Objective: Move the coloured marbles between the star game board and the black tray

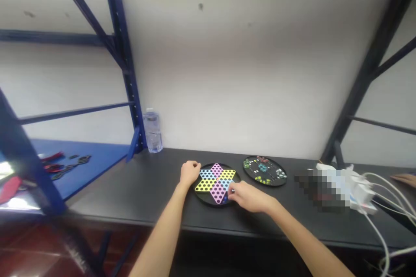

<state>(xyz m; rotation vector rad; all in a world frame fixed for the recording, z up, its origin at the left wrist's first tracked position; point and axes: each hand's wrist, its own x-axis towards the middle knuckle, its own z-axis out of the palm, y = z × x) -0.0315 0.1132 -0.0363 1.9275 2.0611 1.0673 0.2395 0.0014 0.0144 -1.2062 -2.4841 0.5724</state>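
Well left of our left hand, a plastic water bottle [152, 132] stands on the worktop [139, 186]; our left hand [190, 172] lies released, fingers loosely curled, at the upper left rim of a Chinese checkers board [203, 197]; that board sits between both hands; our right hand [250, 197] reaches its right edge, fingertips [230, 194] clenched on what looks like a small dark marble [232, 191]; just beyond that hand lies a round black board of coloured marbles [264, 171]; further right, white cables [386, 186] trail across the worktop.
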